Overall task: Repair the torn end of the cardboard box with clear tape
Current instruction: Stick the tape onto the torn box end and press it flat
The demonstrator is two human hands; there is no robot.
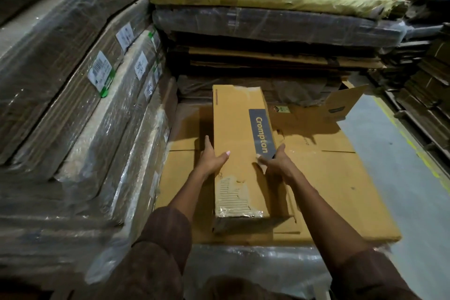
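A long yellow-brown cardboard box point(239, 143) with a dark "Crompton" label lies lengthwise on a stack of flat cardboard sheets point(336, 190). Its near end point(233, 198) is torn, with the corrugated layer bared and clear tape over the edge. More clear tape shows at the far end. My left hand point(213, 156) lies against the box's left side, fingers straight, thumb on the top face. My right hand point(276, 162) holds the right side the same way, thumb on top near the label. No tape roll is in view.
Plastic-wrapped bundles of flat cardboard point(80, 109) rise in steps on the left. Higher stacks of wrapped sheets point(267, 24) stand behind the box. An open carton point(343, 102) lies at the back right. A grey floor with a yellow line point(411, 146) runs along the right.
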